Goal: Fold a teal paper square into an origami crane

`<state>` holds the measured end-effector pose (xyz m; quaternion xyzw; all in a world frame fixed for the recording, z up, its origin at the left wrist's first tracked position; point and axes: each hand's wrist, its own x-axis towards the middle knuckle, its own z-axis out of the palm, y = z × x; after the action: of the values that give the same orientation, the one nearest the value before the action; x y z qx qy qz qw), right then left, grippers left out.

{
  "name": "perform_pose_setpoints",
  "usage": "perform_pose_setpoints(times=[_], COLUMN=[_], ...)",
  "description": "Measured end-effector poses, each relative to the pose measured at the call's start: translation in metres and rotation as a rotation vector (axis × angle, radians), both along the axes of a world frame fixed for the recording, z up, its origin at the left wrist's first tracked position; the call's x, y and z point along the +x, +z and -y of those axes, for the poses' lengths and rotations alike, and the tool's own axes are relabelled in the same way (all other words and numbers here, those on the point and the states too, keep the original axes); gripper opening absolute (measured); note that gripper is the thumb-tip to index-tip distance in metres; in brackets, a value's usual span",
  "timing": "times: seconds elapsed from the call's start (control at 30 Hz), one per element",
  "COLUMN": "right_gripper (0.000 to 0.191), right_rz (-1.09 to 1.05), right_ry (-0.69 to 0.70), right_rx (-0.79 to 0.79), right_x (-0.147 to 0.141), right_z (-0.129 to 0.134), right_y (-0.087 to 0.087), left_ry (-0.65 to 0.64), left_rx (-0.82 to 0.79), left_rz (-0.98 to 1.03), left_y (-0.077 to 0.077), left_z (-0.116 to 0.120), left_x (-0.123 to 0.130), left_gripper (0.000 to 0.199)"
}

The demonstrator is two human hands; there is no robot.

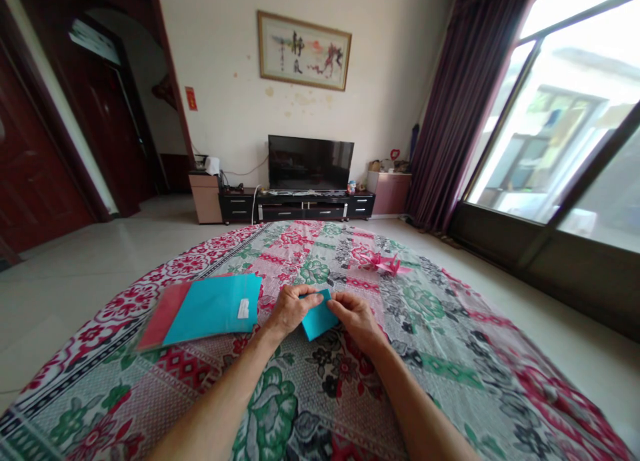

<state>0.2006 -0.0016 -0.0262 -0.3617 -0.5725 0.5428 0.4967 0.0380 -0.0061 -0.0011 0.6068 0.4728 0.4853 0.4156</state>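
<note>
A small folded piece of blue paper is held between my two hands, just above or on the patterned tablecloth. My left hand pinches its upper left edge between thumb and fingers. At the upper right edge, the thumb and fingers of my right hand close on the same paper. To the left lies a clear packet of blue and red paper sheets with a small white label. Beyond my right hand, pink folded paper pieces rest on the cloth.
The cloth covers a large rounded table. Past its far edge stand a low black cabinet and a television. Dark curtains and a window are on the right, wooden doors on the left.
</note>
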Motion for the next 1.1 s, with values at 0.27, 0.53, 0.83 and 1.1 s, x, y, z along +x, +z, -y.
perform_pose_setpoints(times=[0.27,0.53,0.83,1.1], right_gripper=[0.025,0.023,0.020,0.025], right_rz=[0.025,0.031,0.095,-0.081], right_ry=[-0.004,0.034,-0.179,-0.314], right_rx=[0.006,0.020,0.188,0.113], right_x=[-0.001,0.001,-0.004,-0.004], right_z=[-0.002,0.003,0.001,-0.001], right_y=[-0.001,0.008,0.012,0.007], left_ry=[-0.007,0.003,-0.053,-0.081], left_rx=[-0.020,0.008,0.098,-0.019], left_rz=[0.021,-0.042,-0.117,0.213], left_y=[0.003,0.007,0.010,0.003], left_z=[-0.002,-0.001,0.003,-0.001], left_x=[-0.002,-0.007,0.002,0.001], left_gripper=[0.026,0.026,0.021,0.039])
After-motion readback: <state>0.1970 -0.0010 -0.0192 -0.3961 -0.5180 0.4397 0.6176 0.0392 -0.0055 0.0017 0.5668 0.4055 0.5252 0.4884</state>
